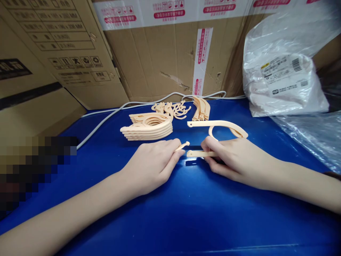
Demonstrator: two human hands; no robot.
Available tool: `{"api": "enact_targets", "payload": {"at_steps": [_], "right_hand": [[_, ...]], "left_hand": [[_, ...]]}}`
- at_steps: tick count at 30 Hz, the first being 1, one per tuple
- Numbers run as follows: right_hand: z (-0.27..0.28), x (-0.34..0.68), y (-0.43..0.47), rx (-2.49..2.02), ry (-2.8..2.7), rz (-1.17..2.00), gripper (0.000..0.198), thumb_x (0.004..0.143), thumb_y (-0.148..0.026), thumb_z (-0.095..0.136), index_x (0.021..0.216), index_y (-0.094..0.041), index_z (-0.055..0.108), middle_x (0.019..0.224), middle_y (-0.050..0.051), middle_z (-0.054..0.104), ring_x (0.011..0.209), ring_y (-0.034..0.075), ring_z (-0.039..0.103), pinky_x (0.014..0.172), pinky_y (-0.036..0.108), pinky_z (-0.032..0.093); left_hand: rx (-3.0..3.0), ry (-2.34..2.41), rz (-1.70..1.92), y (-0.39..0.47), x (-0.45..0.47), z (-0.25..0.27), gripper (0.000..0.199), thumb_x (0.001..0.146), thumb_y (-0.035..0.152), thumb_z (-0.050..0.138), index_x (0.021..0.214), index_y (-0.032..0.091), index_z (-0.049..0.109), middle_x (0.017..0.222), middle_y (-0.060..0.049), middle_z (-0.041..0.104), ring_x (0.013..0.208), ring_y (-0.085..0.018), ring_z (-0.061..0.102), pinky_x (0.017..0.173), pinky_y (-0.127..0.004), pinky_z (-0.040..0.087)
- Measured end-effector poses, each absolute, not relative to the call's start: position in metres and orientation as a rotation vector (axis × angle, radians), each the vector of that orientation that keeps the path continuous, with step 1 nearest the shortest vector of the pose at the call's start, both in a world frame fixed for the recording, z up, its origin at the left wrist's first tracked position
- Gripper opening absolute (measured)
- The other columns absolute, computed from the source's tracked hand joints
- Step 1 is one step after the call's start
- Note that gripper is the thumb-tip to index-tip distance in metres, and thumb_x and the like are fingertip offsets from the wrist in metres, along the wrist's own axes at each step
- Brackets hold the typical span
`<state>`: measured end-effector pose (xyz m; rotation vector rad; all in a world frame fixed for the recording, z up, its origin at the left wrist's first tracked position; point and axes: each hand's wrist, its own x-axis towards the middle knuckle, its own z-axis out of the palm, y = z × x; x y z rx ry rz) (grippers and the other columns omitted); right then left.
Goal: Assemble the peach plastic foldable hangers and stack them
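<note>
My left hand is closed, thumb and forefinger pinching a thin cream plastic piece. Only its narrow end sticks out; the rest is hidden by my fingers. Facing it, my right hand grips a cream plastic hanger arm, whose rounded end with a hole points left. The two held pieces are close but apart. Just beyond my right hand lies another curved hanger arm with a ring-like loop beneath it. Behind my left hand is a neat stack of curved hanger arms.
At the back lie a heap of small cream hooks and a bundle of hanger arms. A white cable runs along cardboard boxes. A plastic-wrapped white parcel stands at right on the blue table.
</note>
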<state>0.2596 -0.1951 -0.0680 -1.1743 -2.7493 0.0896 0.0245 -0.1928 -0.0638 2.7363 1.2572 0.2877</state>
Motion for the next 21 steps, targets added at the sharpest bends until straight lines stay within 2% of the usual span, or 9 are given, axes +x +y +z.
{"api": "enact_targets", "payload": {"at_steps": [8,21], "right_hand": [[-0.0672,0.2621,-0.1936,-1.179,-2.799,0.142,0.014,0.098,-0.032,0.038,0.087,-0.023,0.037,0.070,-0.002,0.060,0.055,0.015,0.057,0.051,0.025,0.029],[-0.0705,0.2629,-0.1920,-1.029,-2.740,0.080,0.016,0.100,-0.031,0.041,0.086,-0.023,0.038,0.068,-0.004,0.059,0.052,0.012,0.055,0.050,0.023,0.030]], "left_hand": [[2.733,1.196,0.271,-0.1922,0.0247,-0.0635,0.033,0.103,0.036,0.028,0.080,0.020,0.046,0.073,0.002,0.056,0.063,-0.014,0.052,0.058,-0.027,0.030],[2.700,1.053,0.263,-0.1934,0.0246,-0.0609,0.025,0.099,0.031,0.032,0.083,0.020,0.046,0.071,0.003,0.056,0.061,-0.013,0.052,0.055,-0.026,0.028]]}}
